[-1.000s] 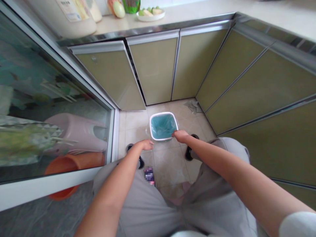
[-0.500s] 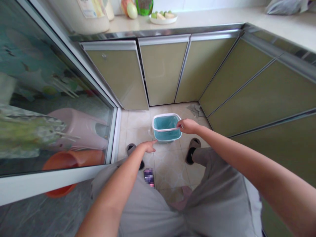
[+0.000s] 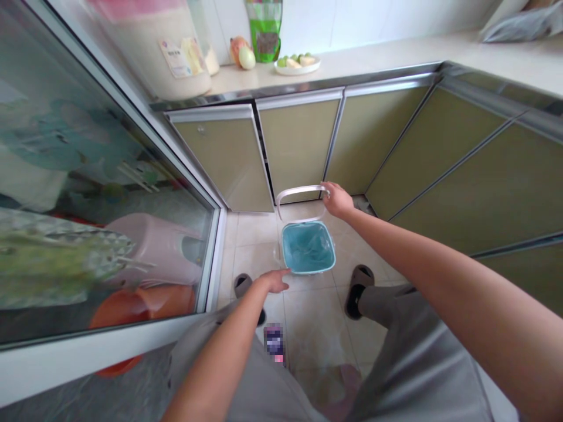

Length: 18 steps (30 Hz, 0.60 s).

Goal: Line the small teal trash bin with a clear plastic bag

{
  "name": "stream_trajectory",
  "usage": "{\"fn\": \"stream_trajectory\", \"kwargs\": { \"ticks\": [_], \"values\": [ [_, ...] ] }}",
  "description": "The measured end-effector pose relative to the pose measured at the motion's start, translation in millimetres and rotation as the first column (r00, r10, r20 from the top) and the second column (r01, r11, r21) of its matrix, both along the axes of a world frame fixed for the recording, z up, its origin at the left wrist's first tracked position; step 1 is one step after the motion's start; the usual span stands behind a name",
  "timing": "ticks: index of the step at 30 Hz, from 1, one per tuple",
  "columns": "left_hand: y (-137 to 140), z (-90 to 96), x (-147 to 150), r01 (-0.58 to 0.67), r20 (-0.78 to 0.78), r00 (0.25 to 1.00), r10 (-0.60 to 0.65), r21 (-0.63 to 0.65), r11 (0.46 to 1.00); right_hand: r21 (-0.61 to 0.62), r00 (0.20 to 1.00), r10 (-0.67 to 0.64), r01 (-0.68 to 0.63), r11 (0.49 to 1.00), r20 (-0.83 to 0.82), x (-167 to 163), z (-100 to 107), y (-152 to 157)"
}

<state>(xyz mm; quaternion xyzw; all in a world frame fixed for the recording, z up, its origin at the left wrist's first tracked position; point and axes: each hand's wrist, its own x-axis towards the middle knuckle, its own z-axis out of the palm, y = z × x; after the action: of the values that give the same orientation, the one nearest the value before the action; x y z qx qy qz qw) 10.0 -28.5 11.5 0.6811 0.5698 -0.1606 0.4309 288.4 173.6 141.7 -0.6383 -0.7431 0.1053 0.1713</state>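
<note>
A small blue trash bin [image 3: 308,271] stands on the tiled floor between my feet, lined with a thin clear bag. My right hand [image 3: 338,199] is closed on the right end of a white rim ring [image 3: 301,189], which is tilted up above the bin's far side. My left hand [image 3: 276,281] is at the bin's near left corner, index finger stretched out at the rim and thumb apart from it. Whether that fingertip presses on the bin or the bag edge, I cannot tell.
Green cabinets [image 3: 294,146] line the far and right sides, the left door [image 3: 224,152] slightly ajar. A glass sliding door [image 3: 213,264] stands at the left. On the counter are a plate of fruit [image 3: 298,68] and a large container [image 3: 176,64]. A slipper [image 3: 360,281] shows.
My right hand has raised the white rim ring off the bin's top, up and away from me. My left hand stays by the near corner. The view has tilted up a little.
</note>
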Motion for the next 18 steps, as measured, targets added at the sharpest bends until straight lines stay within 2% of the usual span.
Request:
{"fn": "stream_trajectory", "kwargs": {
  "ticks": [4, 7, 9, 13, 16, 18],
  "values": [
    [2.6, -5.4, 0.1, -0.078, 0.069, 0.995, 0.078, -0.015, 0.997, -0.082, 0.998, 0.062, -0.06, 0.995, 0.017, 0.7, -14.4, 3.4],
    [7.8, -11.9, 0.1, -0.217, 0.146, 0.967, 0.211, 0.027, 0.976, -0.118, 0.997, 0.075, -0.075, 0.99, -0.004, 2.2, -20.3, 2.9],
    [13.9, -16.7, -1.3, -0.346, 0.167, 0.93, 0.328, 0.093, 0.934, -0.111, 0.997, 0.079, -0.08, 0.991, -0.018, 3.1, -22.7, 0.9],
    [30.2, -27.1, -8.5, -0.561, 0.138, 0.828, 0.543, 0.195, 0.805, -0.026, 0.997, 0.026, -0.027, 0.999, -0.072, 9.6, -35.8, -11.0],
    [41.0, -36.8, -14.5, -0.626, 0.1, 0.778, 0.621, 0.219, 0.748, 0.024, 0.983, -0.082, 0.087, 0.996, -0.163, 26.4, -67.6, -25.4],
    [46.2, -44.3, -17.0, -0.65, 0.077, 0.755, 0.651, 0.217, 0.728, -0.045, 0.957, -0.174, 0.168, 0.985, -0.23, 43.0, -101.4, -35.8]
  ]
}}
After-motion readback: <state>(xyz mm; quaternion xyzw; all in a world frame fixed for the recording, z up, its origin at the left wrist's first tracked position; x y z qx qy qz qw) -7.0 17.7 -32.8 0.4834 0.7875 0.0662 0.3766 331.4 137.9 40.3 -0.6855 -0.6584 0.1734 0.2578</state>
